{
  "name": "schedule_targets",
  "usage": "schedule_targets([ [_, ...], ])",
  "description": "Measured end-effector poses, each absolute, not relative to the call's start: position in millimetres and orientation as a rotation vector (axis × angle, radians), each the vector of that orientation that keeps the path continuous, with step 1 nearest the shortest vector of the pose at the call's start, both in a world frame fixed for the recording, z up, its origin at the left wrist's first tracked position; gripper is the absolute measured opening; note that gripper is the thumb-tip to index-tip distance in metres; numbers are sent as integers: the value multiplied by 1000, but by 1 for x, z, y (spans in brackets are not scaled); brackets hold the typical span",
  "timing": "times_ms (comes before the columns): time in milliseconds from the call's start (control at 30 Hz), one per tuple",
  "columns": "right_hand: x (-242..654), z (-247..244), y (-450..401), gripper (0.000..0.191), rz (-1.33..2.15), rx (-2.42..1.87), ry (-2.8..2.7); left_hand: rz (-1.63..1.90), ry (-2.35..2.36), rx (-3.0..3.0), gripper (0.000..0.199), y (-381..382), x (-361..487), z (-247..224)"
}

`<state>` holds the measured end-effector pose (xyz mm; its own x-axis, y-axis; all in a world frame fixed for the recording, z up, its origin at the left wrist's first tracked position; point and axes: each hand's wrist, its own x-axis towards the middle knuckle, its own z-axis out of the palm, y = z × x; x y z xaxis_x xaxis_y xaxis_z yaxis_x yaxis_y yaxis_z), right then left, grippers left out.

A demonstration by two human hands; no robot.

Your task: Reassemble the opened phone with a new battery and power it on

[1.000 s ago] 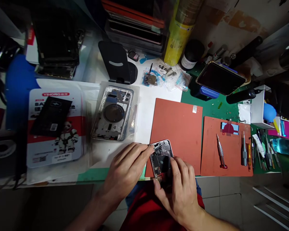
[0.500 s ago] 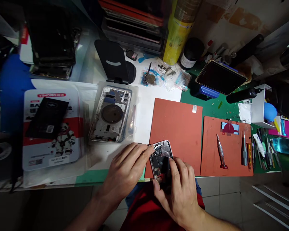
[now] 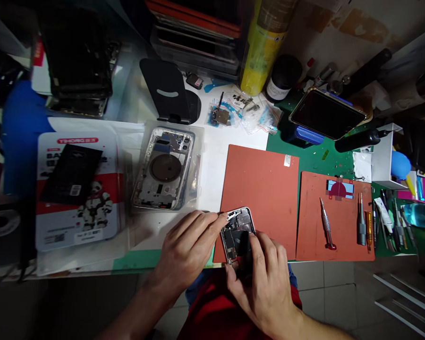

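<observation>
An opened phone [image 3: 239, 236], its inner parts and a black battery exposed, rests at the front edge of the large red-brown mat [image 3: 265, 189]. My left hand [image 3: 191, 248] is closed, with its fingertips pressed together on the phone's upper left edge. Its thumb is hidden beneath the other fingers. From the right, my right hand [image 3: 264, 278] grips the phone's lower part, thumb on the near end and fingers along the right side. The phone's lower right corner is covered by that hand.
Left of the mat, another phone housing [image 3: 156, 189] lies on a clear tray. A battery package [image 3: 71, 231] with a black battery [image 3: 72, 172] on top is farther left. On the right, a smaller mat [image 3: 311, 231] holds a screwdriver [image 3: 326, 224]. Behind stands a black phone stand [image 3: 163, 89].
The bench shifts very slightly rightward in view. Both hands keep the same hold on the opened phone, with no clear movement.
</observation>
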<state>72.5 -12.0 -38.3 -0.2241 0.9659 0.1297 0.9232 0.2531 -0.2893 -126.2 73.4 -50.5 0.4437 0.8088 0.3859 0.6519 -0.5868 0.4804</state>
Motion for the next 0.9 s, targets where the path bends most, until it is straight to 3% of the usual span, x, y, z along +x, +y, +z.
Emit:
schedule_targets([
  [900, 74, -37, -12, 65, 217, -1755, -2265, 870, 1326, 2395, 28, 71, -123, -54],
])
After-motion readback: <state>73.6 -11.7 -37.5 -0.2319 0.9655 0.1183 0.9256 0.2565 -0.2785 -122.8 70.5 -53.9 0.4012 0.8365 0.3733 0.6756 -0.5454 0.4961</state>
